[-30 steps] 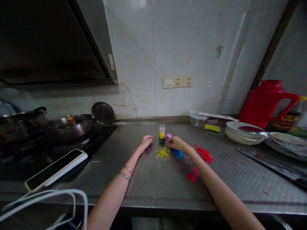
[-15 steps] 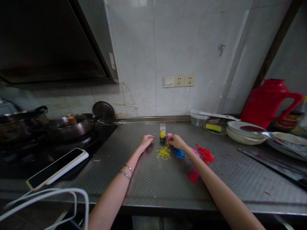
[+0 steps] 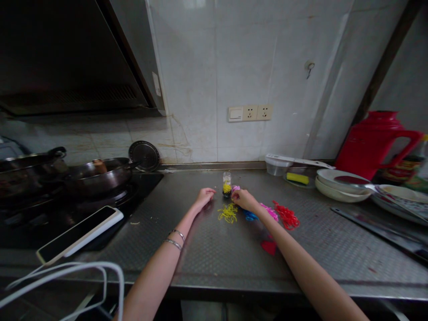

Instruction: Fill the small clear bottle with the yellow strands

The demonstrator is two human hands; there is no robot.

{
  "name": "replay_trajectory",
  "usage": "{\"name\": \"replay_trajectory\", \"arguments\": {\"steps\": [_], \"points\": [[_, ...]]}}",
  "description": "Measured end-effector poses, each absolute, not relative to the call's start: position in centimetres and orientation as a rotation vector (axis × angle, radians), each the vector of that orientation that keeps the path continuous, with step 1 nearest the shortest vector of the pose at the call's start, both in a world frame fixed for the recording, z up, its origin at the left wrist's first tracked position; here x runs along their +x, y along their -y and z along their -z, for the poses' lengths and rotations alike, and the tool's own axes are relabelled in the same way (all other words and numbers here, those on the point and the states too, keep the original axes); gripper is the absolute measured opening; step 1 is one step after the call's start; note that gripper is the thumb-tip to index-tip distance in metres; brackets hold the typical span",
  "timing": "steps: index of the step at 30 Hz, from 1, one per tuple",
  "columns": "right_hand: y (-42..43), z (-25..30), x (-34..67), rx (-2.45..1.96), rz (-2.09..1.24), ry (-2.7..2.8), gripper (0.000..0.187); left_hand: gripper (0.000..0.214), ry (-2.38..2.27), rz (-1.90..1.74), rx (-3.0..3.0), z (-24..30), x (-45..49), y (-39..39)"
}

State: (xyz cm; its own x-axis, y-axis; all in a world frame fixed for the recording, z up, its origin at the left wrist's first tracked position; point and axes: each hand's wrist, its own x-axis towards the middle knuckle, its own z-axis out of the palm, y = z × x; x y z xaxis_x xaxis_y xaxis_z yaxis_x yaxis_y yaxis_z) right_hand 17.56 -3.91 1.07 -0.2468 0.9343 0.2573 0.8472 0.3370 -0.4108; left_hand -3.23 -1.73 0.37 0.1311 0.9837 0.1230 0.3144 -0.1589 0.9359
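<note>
A small clear jar (image 3: 227,184) with yellow and dark bands inside stands on the steel counter (image 3: 214,249). My right hand (image 3: 243,199) is just right of it, fingers pinched on something small I cannot make out. My left hand (image 3: 203,197) rests curled on the counter to the jar's left, holding nothing visible. Between the hands lies a pile of yellow bands (image 3: 228,213). Blue bands (image 3: 249,216), pink bands (image 3: 269,211) and red bands (image 3: 287,217) lie beside my right forearm. A red lid-like piece (image 3: 269,247) sits nearer me.
A stove with dark pans (image 3: 96,176) stands at the left, with a phone (image 3: 78,234) and white cable (image 3: 67,276) near the front edge. Stacked plates (image 3: 341,183), a yellow sponge (image 3: 297,178) and a red thermos jug (image 3: 372,142) are at the right.
My right hand has shifted slightly left toward the jar, uncovering the pink bands beside my forearm. The left hand has stayed put.
</note>
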Motion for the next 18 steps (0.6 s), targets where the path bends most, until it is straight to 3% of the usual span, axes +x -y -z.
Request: {"name": "replay_trajectory", "arguments": {"steps": [9,18], "points": [[4.8,-2.5,18.1,-1.432,-0.355,2.054,0.022,0.023,-1.285,-1.066,1.6,-0.1,-3.3,1.5],[2.6,-7.7,19.2,-1.143,-0.461,1.706,0.025,0.022,-1.308,-1.085,1.591,-0.1,-3.2,1.5]]}}
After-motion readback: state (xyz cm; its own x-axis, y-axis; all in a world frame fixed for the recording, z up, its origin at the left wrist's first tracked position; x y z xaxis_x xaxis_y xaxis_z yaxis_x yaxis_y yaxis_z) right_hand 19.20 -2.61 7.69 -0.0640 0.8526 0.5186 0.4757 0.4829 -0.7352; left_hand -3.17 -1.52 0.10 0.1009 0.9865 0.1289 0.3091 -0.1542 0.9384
